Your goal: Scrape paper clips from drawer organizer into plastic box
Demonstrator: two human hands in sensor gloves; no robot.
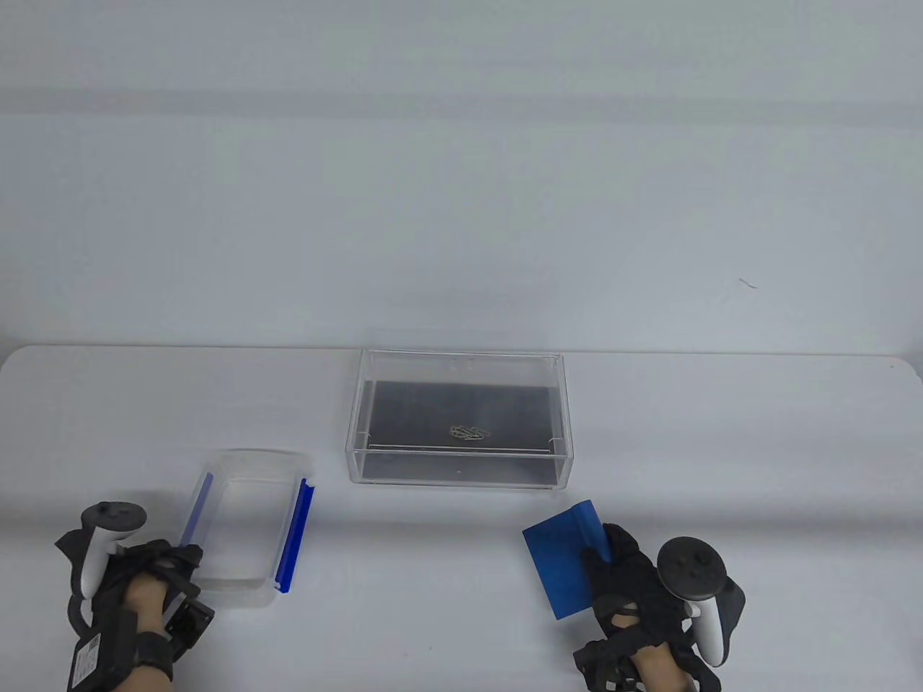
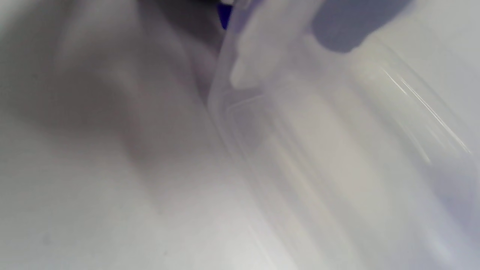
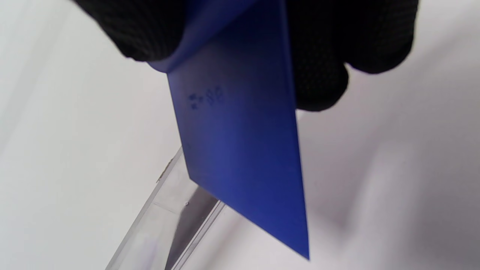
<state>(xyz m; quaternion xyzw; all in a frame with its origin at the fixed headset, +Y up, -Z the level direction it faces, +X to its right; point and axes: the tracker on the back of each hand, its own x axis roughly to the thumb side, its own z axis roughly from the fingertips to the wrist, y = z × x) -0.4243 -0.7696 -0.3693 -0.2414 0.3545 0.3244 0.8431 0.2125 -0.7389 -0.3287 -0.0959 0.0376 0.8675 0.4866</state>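
Right hand (image 1: 634,577) pinched flat blue scraper (image 1: 566,566); left hand (image 1: 148,577) gripped translucent plastic box (image 1: 249,526). Paper clips (image 1: 470,432) lay in clear, dark-floored organizer (image 1: 461,422).

One drawer organizer (image 1: 458,418), one plastic box (image 1: 245,530), one blue scraper (image 1: 566,566), one small clump of paper clips (image 1: 469,432).

Paper clips (image 1: 469,432) in organizer (image 1: 459,367) (centre); plastic box (image 1: 245,519) left.
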